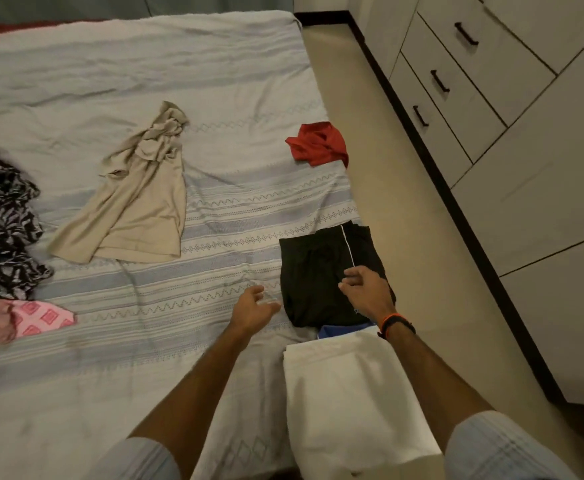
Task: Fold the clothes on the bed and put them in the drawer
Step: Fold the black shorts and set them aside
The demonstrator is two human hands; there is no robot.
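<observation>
Clothes lie across the bed point(138, 64): folded black shorts point(318, 271) at the near right edge, where my right hand point(366, 289) hovers loosely curled, holding nothing. My left hand point(254, 308) is apart, relaxed. I judge the beige shirt point(138, 206) comes next. No writing is readable.

Two bare forearms are seen reaching out from the bottom edge of the view. Short sleeves are worn on both arms: a pale blue sleeve point(138, 459) with faint lighter stripes on the left, and a matching pale blue sleeve point(502, 448) with a faint checked or striped weave on the right. Both sleeves are ended above the elbow. The right wrist is circled by a dark band point(399, 325) edged with an orange thread. No ring or watch face can be made out on the left hand point(254, 308) or the right hand point(366, 291).
</observation>
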